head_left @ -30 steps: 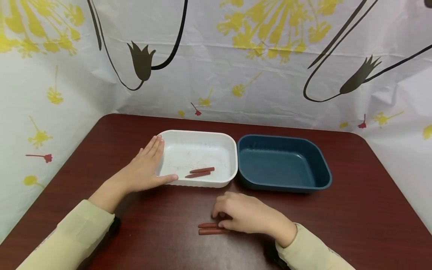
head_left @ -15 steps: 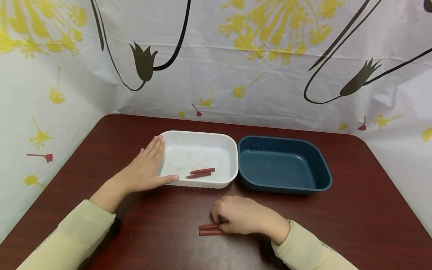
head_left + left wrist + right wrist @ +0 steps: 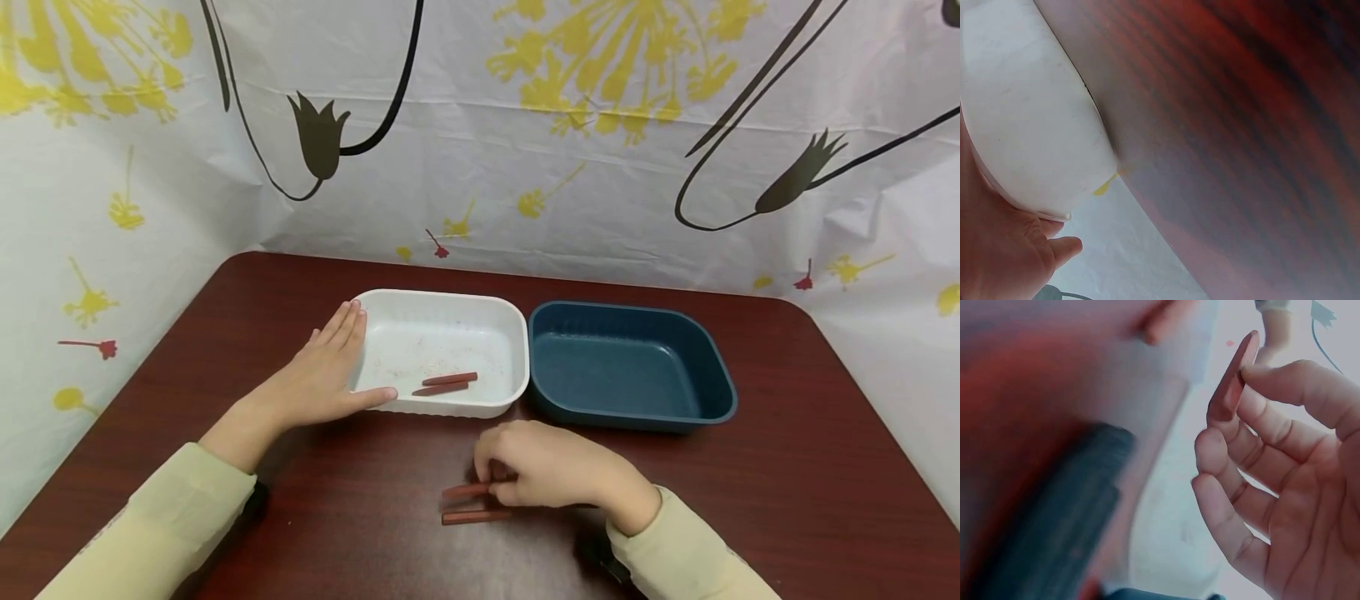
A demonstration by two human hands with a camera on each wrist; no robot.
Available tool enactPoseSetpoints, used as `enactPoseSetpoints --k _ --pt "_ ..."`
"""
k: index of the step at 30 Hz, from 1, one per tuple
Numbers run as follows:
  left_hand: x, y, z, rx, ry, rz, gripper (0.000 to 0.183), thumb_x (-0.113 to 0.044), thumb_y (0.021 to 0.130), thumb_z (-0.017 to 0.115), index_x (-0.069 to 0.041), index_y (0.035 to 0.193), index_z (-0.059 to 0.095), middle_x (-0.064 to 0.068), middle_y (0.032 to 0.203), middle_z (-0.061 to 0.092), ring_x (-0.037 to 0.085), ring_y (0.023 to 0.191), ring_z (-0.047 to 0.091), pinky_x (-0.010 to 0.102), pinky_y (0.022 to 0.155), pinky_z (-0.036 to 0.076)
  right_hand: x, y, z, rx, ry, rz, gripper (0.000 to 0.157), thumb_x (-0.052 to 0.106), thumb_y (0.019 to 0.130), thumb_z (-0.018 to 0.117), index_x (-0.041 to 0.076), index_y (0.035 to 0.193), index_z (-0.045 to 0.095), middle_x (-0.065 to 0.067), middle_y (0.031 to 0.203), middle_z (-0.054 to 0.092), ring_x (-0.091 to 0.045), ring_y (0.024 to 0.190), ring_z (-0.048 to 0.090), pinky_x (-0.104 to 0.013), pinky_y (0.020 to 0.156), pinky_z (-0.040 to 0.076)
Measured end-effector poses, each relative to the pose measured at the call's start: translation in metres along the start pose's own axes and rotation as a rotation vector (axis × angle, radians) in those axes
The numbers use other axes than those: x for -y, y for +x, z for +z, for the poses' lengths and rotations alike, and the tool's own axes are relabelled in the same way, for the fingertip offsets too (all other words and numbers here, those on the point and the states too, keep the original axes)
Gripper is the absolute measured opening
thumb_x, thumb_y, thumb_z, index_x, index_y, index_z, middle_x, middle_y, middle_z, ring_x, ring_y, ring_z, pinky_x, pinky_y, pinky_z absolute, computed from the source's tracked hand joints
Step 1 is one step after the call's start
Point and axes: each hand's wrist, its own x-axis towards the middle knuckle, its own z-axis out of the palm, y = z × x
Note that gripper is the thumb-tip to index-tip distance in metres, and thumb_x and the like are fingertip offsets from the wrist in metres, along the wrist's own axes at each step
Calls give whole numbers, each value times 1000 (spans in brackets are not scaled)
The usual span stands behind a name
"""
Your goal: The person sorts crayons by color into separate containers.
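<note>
Right grip (image 3: pixel 558 462) closes thumb against fingers on a slim, reddish-brown, pointed stick (image 3: pixel 467 492), material unclear; half a second ago it lay along its neighbour on the desk, and now I have it raised and slightly tilted; I judge that it is free and carried by my pinch alone. Just below it the other slim, reddish-brown stick (image 3: pixel 472 517) lies on the dark red, wood-grained desk (image 3: pixel 315 500), not lifted.

Farther out, my left grip (image 3: pixel 318 379) stays wide, straight fingers against the left end of the white, rounded rectangular dish (image 3: pixel 405 333), thumb along its near rim; two reddish-brown sticks (image 3: pixel 448 379) lie inside, side by side, unmoved; right beside it sits the dark blue, rounded rectangular dish (image 3: pixel 615 367); beyond hangs a white sheet printed with flowers (image 3: pixel 450 167).
</note>
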Motion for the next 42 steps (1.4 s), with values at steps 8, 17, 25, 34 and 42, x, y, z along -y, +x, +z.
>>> enactPoseSetpoints --k 8,17,25,34,42 --pt "1 0 0 -16 -29 15 117 -71 87 57 9 156 6 24 166 -1 39 155 -2 68 116 20 3 -2 -18 -31 68 -2 15 8 88 66 22 84 64 14 79 56 -7 70 54 -17 62 46" --pt "4 -4 7 -8 -39 3 120 -75 84 57 7 156 7 21 167 -2 38 155 -2 66 118 19 1 10 -31 -82 119 -21 10 10 90 65 19 87 65 13 79 58 -3 68 52 -20 64 48" --pt "1 -2 8 -29 -33 22 119 -73 85 57 8 156 8 22 166 -1 38 155 -2 65 117 21 -13 20 -42 -129 136 -23 11 6 89 63 17 89 67 10 79 59 -3 71 52 -22 67 49" --pt "3 0 4 -31 -13 27 117 -71 86 57 9 156 8 22 166 -1 39 155 -2 65 117 21 -23 32 -46 -189 174 5 8 7 92 65 15 95 67 6 82 61 -7 74 54 -24 68 49" --pt "3 0 3 -21 -22 22 118 -71 86 59 8 156 7 22 166 -2 37 155 -4 65 118 20 -36 50 -45 -209 210 22 6 7 91 65 9 92 69 2 80 63 -10 73 53 -24 67 47"
